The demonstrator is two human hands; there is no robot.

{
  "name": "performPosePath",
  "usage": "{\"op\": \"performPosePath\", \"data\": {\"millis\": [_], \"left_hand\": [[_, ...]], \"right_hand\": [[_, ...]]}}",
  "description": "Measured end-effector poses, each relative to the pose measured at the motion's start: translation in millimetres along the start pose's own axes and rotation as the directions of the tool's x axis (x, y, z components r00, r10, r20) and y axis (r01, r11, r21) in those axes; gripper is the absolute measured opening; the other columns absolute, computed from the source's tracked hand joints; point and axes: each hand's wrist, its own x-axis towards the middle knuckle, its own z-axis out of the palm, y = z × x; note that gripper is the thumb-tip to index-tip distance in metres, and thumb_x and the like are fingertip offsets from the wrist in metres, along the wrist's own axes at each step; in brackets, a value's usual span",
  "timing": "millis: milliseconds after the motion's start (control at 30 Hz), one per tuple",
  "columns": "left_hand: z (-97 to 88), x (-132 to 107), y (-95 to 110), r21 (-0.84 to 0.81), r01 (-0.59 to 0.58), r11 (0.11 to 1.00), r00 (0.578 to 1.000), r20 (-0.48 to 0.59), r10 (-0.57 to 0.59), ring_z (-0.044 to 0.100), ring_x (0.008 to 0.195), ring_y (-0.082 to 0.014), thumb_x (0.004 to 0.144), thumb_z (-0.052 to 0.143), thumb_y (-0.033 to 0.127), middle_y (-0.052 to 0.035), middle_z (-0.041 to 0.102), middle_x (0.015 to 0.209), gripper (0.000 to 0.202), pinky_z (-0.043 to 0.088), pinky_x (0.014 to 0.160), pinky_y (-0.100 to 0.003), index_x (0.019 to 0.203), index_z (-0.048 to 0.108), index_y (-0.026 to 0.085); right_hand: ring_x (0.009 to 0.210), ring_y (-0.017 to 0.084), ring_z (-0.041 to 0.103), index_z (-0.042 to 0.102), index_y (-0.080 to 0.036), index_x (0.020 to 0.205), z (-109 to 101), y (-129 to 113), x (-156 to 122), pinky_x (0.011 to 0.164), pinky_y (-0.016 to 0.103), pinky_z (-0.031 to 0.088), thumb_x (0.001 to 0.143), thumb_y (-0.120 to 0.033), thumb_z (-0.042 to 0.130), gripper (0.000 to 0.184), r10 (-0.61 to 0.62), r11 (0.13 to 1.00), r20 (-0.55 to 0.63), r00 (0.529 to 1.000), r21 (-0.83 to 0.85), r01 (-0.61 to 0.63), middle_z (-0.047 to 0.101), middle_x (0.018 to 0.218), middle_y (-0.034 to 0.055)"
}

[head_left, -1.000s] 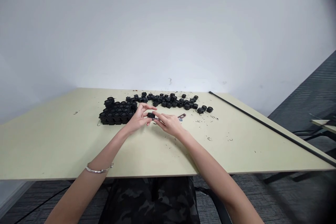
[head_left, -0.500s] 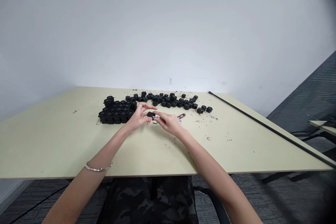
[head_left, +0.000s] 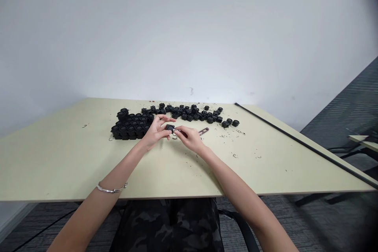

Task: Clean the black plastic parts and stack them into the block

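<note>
My left hand (head_left: 156, 132) pinches a small black plastic cylindrical part (head_left: 169, 128) between thumb and fingertips, just above the pale green table (head_left: 59, 157). My right hand (head_left: 189, 138) comes in from the other side, its fingertips pinching a small silvery piece (head_left: 177, 130) against that part. Behind my hands lies a tight block of similar black parts (head_left: 131, 126), with a looser scatter of them (head_left: 189, 115) farther back. A small dark red and metal hand tool (head_left: 203, 131) lies just beyond my right hand.
Dark shavings (head_left: 233, 155) are strewn over the tabletop. A long black rod (head_left: 307, 145) lies along the table's right edge. A white wall rises behind the table. Carpet and another table's corner (head_left: 363, 141) show at the right.
My hands have drawn slightly closer together, and my right fingertips now press at the black part. The part sits slightly higher than a second ago.
</note>
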Motion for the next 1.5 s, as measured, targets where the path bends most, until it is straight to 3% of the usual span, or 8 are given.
{"op": "performPosePath", "data": {"millis": [267,567,767,933,1133,1267,1367,1500], "left_hand": [[-0.6,2.2,1.9,-0.015,-0.01,1.0,0.999,-0.041,0.009,0.056,0.071,-0.0087,0.068,0.069,0.018,-0.0075,0.054,0.117,0.046,0.043,0.045,-0.014,0.102,0.039,0.024],[-0.6,2.6,4.1,-0.017,0.012,1.0,0.998,-0.055,-0.013,0.058,0.075,-0.0112,0.067,0.07,0.02,-0.0072,0.055,0.117,0.046,0.043,0.044,-0.015,0.102,0.041,0.024],[-3.7,3.2,1.9,-0.109,0.046,0.993,0.996,-0.068,-0.053,0.058,0.081,-0.0133,0.066,0.071,0.021,-0.0057,0.056,0.117,0.046,0.047,0.046,-0.017,0.104,0.045,0.025],[-6.9,3.7,2.1,-0.301,0.099,0.949,0.991,-0.059,-0.122,0.058,0.095,-0.0176,0.072,0.063,0.024,-0.0067,0.052,0.126,0.038,0.054,0.055,-0.023,0.107,0.049,0.025],[-10.3,3.6,-0.6,-0.476,0.125,0.871,0.983,-0.063,-0.175,0.059,0.102,-0.0194,0.078,0.055,0.027,-0.0067,0.051,0.13,0.028,0.055,0.077,-0.034,0.106,0.053,0.023],[-13.6,3.1,1.8,-0.521,0.065,0.851,0.978,-0.138,-0.158,0.06,0.1,-0.0198,0.077,0.054,0.03,-0.0086,0.053,0.129,0.027,0.053,0.085,-0.039,0.103,0.056,0.021],[-14.1,2.7,7.1,-0.547,-0.011,0.837,0.977,-0.184,-0.107,0.056,0.109,-0.0255,0.077,0.053,0.034,-0.011,0.052,0.129,0.03,0.049,0.09,-0.051,0.104,0.056,0.021],[-11.7,1.9,11.9,-0.59,-0.046,0.806,0.98,-0.182,-0.077,0.046,0.122,-0.0309,0.079,0.05,0.036,-0.01,0.046,0.137,0.033,0.041,0.094,-0.062,0.109,0.055,0.023]], "right_hand": [[0.056,0.011,0.05,0.065,-0.018,0.095,5.6,-3.8,1.4,0.055,0.022,0.039,0.09,-0.045,0.041,0.037,0.097,0.973,-0.004,0.995,0.212,-0.093,0.062,0.069,0.0006],[0.051,0.01,0.044,0.058,-0.019,0.107,5.5,0.4,2.6,0.053,0.021,0.035,0.088,-0.045,0.045,0.035,0.106,0.973,-0.068,0.992,0.213,-0.09,0.049,0.057,-0.0046],[0.051,0.01,0.043,0.057,-0.019,0.108,6.7,2.4,2.0,0.053,0.021,0.032,0.088,-0.047,0.044,0.036,0.149,0.974,-0.107,0.983,0.188,-0.127,0.045,0.055,-0.0059],[0.05,0.011,0.042,0.058,-0.019,0.106,8.4,6.4,3.2,0.051,0.022,0.03,0.088,-0.047,0.043,0.036,0.208,0.963,-0.152,0.966,0.206,-0.175,0.041,0.052,-0.0063],[0.047,0.011,0.037,0.056,-0.019,0.103,10.9,10.2,4.7,0.048,0.022,0.028,0.087,-0.049,0.043,0.036,0.297,0.928,-0.181,0.938,0.287,-0.238,0.036,0.049,-0.0077],[0.046,0.011,0.035,0.057,-0.02,0.097,10.5,20.4,6.4,0.046,0.022,0.027,0.085,-0.051,0.043,0.036,0.43,0.866,-0.184,0.884,0.361,-0.346,0.038,0.05,-0.0069],[0.046,0.011,0.037,0.056,-0.019,0.093,9.2,28.8,7.8,0.045,0.022,0.028,0.084,-0.053,0.042,0.038,0.508,0.821,-0.189,0.84,0.4,-0.407,0.039,0.05,-0.0064],[0.047,0.011,0.039,0.056,-0.019,0.091,8.7,29.4,7.5,0.046,0.022,0.029,0.083,-0.053,0.043,0.037,0.526,0.808,-0.172,0.833,0.408,-0.426,0.041,0.051,-0.0058]]}}
